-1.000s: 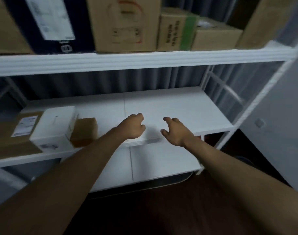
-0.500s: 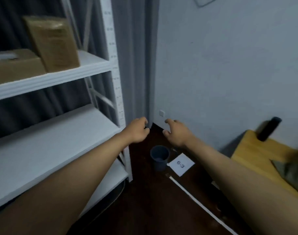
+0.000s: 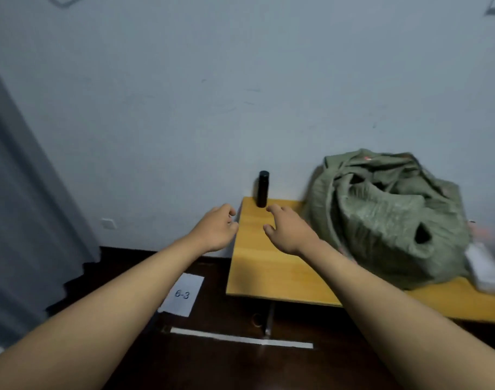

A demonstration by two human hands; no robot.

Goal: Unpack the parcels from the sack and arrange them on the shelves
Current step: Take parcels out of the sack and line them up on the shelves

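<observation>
Reaching forward with nothing held, the left hand (image 3: 216, 230) and right hand (image 3: 290, 235) are being kept loosely spread, each grip empty, seemingly readied for the sack (image 3: 387, 218) slumping on the surface (image 3: 266, 266), right.

Both forearms are bare from the bottom edge of the picture up to the wrists: no sleeve, cuff, watch, band or glove shows on either. The left hand (image 3: 216, 230) and the right hand (image 3: 290, 232) are bare too, with no rings visible on the fingers that can be seen. Fingernails look short and unpainted, though the picture is soft. Nothing above the forearms comes into view.
</observation>
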